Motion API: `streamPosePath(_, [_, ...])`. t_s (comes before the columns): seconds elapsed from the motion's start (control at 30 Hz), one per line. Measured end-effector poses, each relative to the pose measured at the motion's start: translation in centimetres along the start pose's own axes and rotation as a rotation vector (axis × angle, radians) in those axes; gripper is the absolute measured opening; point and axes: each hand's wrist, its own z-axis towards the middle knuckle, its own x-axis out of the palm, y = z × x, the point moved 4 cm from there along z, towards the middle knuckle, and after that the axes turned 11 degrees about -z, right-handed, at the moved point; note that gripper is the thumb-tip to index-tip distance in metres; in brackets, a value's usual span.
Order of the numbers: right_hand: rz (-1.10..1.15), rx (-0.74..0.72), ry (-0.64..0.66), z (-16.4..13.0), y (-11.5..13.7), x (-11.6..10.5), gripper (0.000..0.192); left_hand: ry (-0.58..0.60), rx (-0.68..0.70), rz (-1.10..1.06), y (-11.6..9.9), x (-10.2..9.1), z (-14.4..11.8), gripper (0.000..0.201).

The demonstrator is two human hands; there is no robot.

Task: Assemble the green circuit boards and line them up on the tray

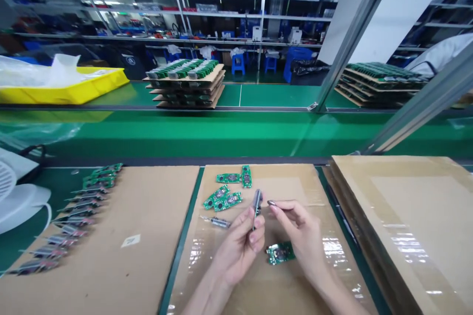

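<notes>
My left hand [238,248] is closed round a narrow circuit board [257,202], held upright and edge-on above the middle cardboard sheet [295,184]. Just to its right, my right hand [303,236] pinches a small dark, shiny piece [272,203] between thumb and forefinger, apart from the board; its kind is too small to tell. Under the right hand lies a green circuit board [280,253], partly hidden by that hand. Several more green boards [228,201] rest beyond the left hand. A grey cylindrical part [219,222] lies left of its fingers.
A row of assembled boards [72,230] lines the left cardboard sheet [148,236], beside a white fan-like device [22,202]. Stacked cardboard [414,216] stands at right. Beyond are a yellow tray [74,89], board stacks [186,83] and a slanted metal post [354,44].
</notes>
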Motion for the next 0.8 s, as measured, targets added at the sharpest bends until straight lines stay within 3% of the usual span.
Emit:
streamPosePath(0.47, [-0.037, -0.057, 0.024, -0.4, 0.7, 0.1, 0.01, -0.01, -0.017, 0.043, 0.6, -0.1, 0.1, 0.079])
streamPosePath(0.8, [-0.183, -0.176, -0.008, -0.2, 1.2, -0.2, 0.008, 0.022, 0.014, 0.082, 0.8, -0.1, 0.1, 0.079])
